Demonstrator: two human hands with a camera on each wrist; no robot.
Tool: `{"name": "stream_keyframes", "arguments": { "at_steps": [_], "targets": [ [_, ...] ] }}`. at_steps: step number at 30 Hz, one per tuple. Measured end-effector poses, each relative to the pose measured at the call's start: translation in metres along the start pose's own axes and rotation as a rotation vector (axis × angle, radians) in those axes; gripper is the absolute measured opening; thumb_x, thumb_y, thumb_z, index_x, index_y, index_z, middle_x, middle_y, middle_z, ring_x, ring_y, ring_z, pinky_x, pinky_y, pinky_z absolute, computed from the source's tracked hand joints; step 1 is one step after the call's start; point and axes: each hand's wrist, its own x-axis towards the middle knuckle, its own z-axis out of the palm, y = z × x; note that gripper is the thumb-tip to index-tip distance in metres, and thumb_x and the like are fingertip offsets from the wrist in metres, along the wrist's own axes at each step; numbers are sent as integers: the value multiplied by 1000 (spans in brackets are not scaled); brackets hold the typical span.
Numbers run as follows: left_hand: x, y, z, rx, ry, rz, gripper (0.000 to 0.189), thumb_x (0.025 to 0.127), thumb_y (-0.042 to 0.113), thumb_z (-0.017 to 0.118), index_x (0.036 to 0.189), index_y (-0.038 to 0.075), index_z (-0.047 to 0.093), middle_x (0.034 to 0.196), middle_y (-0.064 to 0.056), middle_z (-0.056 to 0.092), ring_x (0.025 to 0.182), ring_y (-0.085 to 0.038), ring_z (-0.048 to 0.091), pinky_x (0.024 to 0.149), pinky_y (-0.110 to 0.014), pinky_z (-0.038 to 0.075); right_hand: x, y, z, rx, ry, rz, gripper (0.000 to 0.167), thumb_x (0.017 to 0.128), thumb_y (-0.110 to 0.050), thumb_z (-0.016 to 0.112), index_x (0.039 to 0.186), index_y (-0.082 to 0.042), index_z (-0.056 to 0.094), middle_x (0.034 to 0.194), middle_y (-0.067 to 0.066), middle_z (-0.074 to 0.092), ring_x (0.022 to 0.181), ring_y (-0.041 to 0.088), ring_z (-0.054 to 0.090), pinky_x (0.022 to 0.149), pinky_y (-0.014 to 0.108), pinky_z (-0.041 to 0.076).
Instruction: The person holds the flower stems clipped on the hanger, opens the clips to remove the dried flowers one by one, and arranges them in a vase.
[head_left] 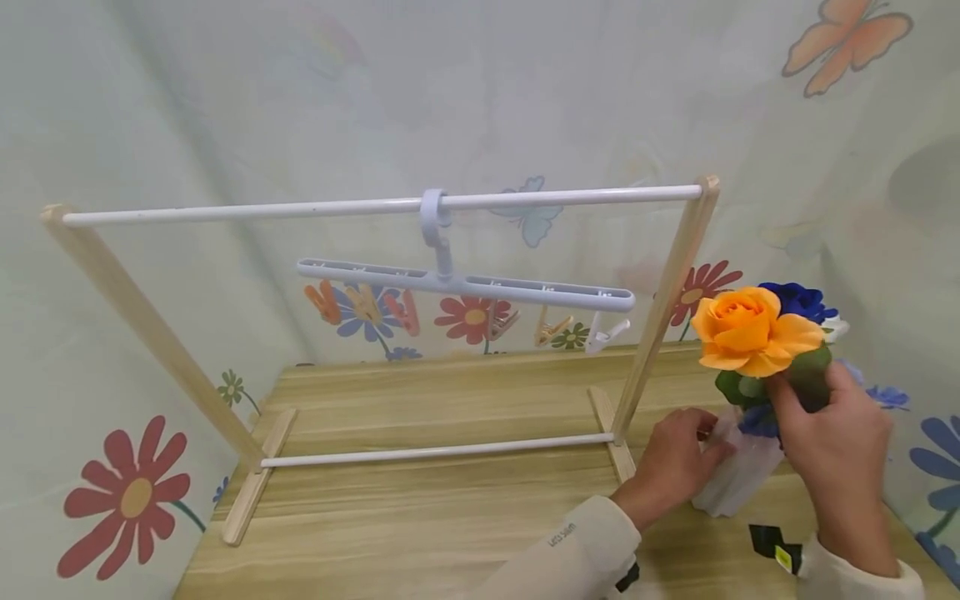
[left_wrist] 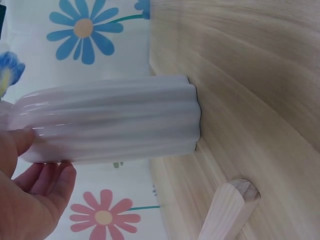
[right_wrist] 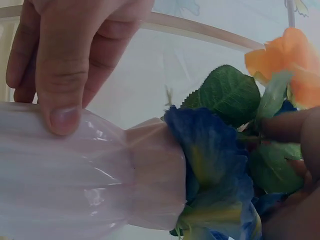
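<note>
A pale, ribbed vase (head_left: 731,483) stands upright on the wooden table at the right. My left hand (head_left: 675,458) holds it just below the neck, thumb on the near side, as the left wrist view shows on the glossy vase wall (left_wrist: 115,120). Above the vase mouth, my right hand (head_left: 847,442) pinches the green stem of an orange rose (head_left: 753,329). Green leaves (right_wrist: 227,95) spread around those fingers. A blue and yellow flower (right_wrist: 210,160) droops over the vase's rim. Behind the rose shows a dark blue bloom (head_left: 797,300). The stem ends are hidden.
Left of the vase stands a wooden rack with a white top rod (head_left: 300,210). A pale blue hanger (head_left: 540,292) hangs from it, carrying several coloured clips. The rack's right foot (head_left: 618,454) lies close to my left hand. A flower-printed curtain (head_left: 225,100) backs the table.
</note>
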Motion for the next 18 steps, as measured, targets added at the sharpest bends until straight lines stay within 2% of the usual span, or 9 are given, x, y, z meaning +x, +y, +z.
{"name": "stream_keyframes", "arguments": {
  "at_steps": [2, 4, 7, 9, 13, 16, 18],
  "targets": [
    [1, 0, 0, -11, -10, -22, 27, 97, 38, 69, 119, 21, 67, 109, 14, 68, 94, 6, 60, 77, -6, 46, 0, -1, -1, 23, 0, 23, 47, 93, -25, 70, 132, 0, 60, 118, 29, 68, 99, 42, 62, 65, 2, 28],
    [2, 1, -1, -3, -21, -38, 28, 97, 39, 69, 119, 21, 67, 108, 14, 67, 93, 5, 60, 77, -7, 46, -1, -3, -1, 55, 15, 46, 54, 93, -27, 69, 142, -8, 55, 127, 23, 66, 105, 25, 61, 71, 2, 30],
    [3, 2, -2, 18, -39, -65, 31, 97, 42, 68, 120, 21, 68, 110, 13, 67, 95, 4, 60, 79, -9, 49, -3, -4, 0, 95, 48, 36, 60, 94, -28, 69, 149, -17, 49, 136, 15, 63, 110, 5, 53, 80, 3, 33],
    [2, 3, -4, 47, -58, -77, 36, 97, 45, 66, 123, 20, 67, 114, 11, 67, 98, 2, 61, 83, -12, 51, -4, -4, 0, 128, 62, -1, 60, 95, -28, 69, 151, -19, 48, 139, 14, 62, 114, -3, 51, 88, 4, 34],
    [-4, 6, -13, 123, -131, -108, 50, 98, 56, 59, 134, 21, 60, 128, 9, 64, 110, -3, 61, 93, -19, 53, -6, -6, -4, 198, 39, -43, 61, 97, -29, 66, 154, -24, 44, 150, 7, 54, 129, 0, 51, 101, 4, 35],
    [-11, 8, -27, 189, -194, -99, 61, 98, 65, 51, 142, 23, 53, 138, 9, 58, 119, -6, 59, 98, -23, 53, -8, -9, -7, 230, 3, -70, 64, 97, -31, 63, 157, -27, 39, 157, 4, 46, 141, 13, 47, 111, 8, 31],
    [-15, 9, -37, 230, -210, -67, 67, 97, 69, 48, 146, 23, 50, 143, 7, 56, 123, -10, 58, 99, -25, 52, -10, -12, -9, 239, -26, -89, 68, 98, -32, 61, 160, -29, 33, 162, 3, 40, 147, 24, 41, 119, 15, 27]
  ]
}}
